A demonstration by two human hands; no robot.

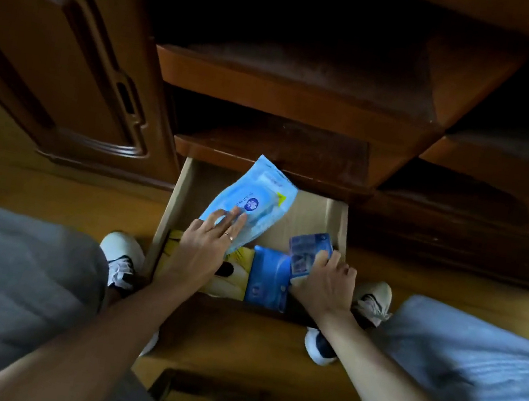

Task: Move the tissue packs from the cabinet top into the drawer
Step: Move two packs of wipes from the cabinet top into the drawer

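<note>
Both hands are down in the open drawer (343, 219). The left hand (205, 246) lies with fingers spread flat on top of a large light-blue tissue pack (252, 202), which tilts up against the drawer's back edge. The right hand (325, 281) is closed around a small dark-blue pack (307, 248), held upright at the drawer's right side. 1 more blue pack (265, 282) lies flat on the drawer floor, just beside a yellow pack (242, 257) under the left wrist. 2 white shoes (120, 247) flank the drawer.
</note>
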